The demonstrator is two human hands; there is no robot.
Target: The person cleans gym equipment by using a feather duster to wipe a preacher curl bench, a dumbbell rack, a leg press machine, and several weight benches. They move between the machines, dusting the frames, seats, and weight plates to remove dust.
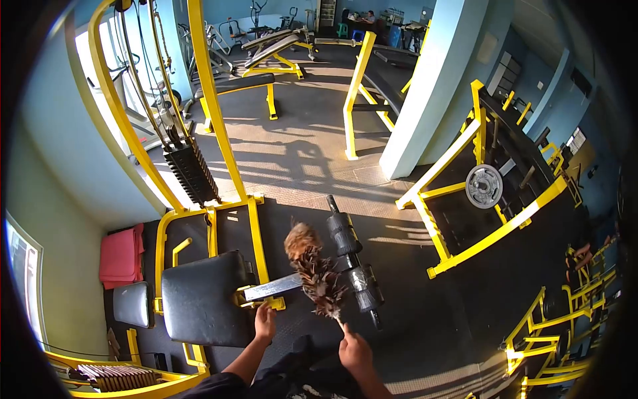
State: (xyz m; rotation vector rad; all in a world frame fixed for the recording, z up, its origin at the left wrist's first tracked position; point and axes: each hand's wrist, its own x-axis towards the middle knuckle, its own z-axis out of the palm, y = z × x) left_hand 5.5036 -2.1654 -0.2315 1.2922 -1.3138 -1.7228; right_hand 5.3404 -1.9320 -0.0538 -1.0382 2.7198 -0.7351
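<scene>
My right hand [355,350] is closed round the thin handle of a feather duster [319,276]. The duster's brown feathers point up and away from me, lighter at the tip, and overlap the silver bar [274,286] of a yellow weight machine. Just right of the feathers are the machine's black foam rollers [344,234]. My left hand [264,323] is beside the right edge of the black padded seat [203,299], fingers loosely extended close under the yellow bracket at the bar's base. Nothing shows in that hand.
A black weight stack [191,174] stands in the yellow frame ahead left. Red folded mats [122,256] lean by the wall. A light blue pillar [432,93] rises ahead right, near a yellow rack with a grey weight plate [484,187]. Benches [272,50] and a seated person [369,17] are farther back.
</scene>
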